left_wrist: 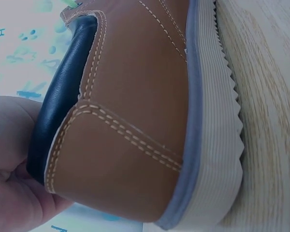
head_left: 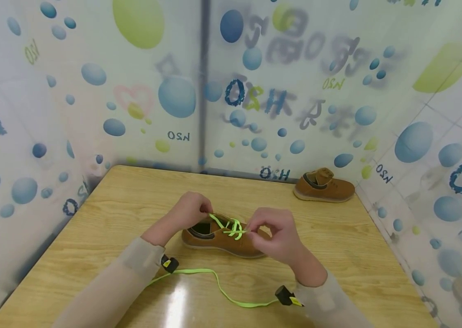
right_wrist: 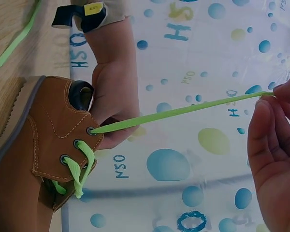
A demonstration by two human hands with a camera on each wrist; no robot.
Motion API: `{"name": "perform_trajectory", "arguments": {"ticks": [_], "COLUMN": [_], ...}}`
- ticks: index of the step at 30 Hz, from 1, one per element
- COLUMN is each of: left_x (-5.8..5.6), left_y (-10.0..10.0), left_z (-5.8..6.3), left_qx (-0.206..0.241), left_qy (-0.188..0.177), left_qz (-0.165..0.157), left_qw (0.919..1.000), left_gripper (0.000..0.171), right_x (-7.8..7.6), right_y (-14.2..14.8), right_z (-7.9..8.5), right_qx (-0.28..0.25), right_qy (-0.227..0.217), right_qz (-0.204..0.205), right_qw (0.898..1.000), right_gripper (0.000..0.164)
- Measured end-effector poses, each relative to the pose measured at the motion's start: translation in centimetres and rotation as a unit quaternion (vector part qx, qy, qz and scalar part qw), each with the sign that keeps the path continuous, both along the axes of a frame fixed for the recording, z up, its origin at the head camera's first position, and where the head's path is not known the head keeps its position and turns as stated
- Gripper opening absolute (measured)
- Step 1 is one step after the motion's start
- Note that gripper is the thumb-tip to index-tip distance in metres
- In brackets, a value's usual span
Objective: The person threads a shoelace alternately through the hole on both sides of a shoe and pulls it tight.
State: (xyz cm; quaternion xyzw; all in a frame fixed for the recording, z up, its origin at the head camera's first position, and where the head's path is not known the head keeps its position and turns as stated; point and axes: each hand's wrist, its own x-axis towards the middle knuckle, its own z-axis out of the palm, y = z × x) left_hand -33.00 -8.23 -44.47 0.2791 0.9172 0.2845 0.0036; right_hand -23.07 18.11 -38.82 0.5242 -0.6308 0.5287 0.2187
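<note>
Back wall: reads "H2O" in large blue and green letters, mirrored; repeats "h2O" smaller in dark blue and in yellow-green.
Grey writing: runs blurred and overlapping across the back wall's upper part; cannot be made out.
Left wall: bears a large blue "H" and, lower down, a smaller "O".
Right wall: bears a large blue "O", plus a small "h2O" near the corner.
Yellow labels: sit on the black wrist straps; too small to read surely.

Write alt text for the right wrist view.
The right hand pinches a flat, bright green shoelace, taut from an eyelet of a brown, pale-stitched shoe. The left hand is partly behind the shoe, before a white, bubble-printed wall covering.
</note>
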Motion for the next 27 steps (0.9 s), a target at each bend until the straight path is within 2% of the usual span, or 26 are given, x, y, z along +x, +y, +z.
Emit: {"name": "perform_trajectory", "arguments": {"ticks": [11,27], "left_x": [-0.1,0.1], "left_y": [-0.1,-0.1], "left_z": [0.0,0.1], "left_qx": [0.005,0.006], "left_qy": [0.005,0.005], "left_qz": [-0.004,-0.007], "left_qw": [1.0,0.9999], "left_gripper": [0.015,0.015], "right_x": [0.7,0.9], "right_y": [-0.2,0.5], "right_z": [0.5,1.1], "right_qx": [0.016,-0.013], "right_qy": [0.023,0.017], "right_qz": [-0.016,-0.01], "right_qw": [0.999,1.0], "right_gripper": [0.03,0.029]}}
